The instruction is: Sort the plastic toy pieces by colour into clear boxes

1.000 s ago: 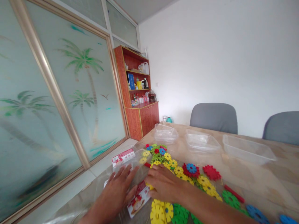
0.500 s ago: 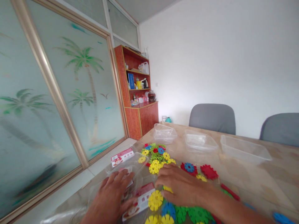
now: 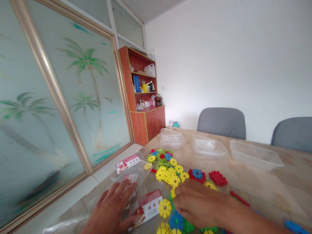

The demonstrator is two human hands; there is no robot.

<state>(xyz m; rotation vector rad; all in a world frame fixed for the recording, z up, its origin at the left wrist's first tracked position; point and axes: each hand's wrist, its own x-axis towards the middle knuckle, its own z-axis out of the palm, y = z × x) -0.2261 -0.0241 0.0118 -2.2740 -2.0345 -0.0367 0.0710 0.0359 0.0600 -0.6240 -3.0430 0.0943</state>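
My left hand (image 3: 110, 206) lies with its fingers apart on clear plastic lids (image 3: 143, 172) at the lower left. A red and white label (image 3: 152, 204) shows beside its thumb. My right hand (image 3: 195, 200) is among notched plastic snowflake discs, its fingers curled inward and their tips hidden; what they hold, if anything, I cannot make out. Yellow discs (image 3: 165, 175) are heaped just beyond it. Near its fingers lie a single yellow disc (image 3: 165, 208) and a blue disc (image 3: 176, 221). Green discs show partly under the wrist.
Three clear plastic tubs stand along the far side of the table: a left tub (image 3: 172, 138), a middle tub (image 3: 209, 146) and a right tub (image 3: 255, 156). Red discs (image 3: 218, 178) and a red stick (image 3: 240, 198) lie to the right. Grey chairs (image 3: 221, 122) stand behind.
My right hand has moved right and slightly down, its fingers curling more and uncovering yellow discs. My left hand has shifted slightly left and down on the lids.
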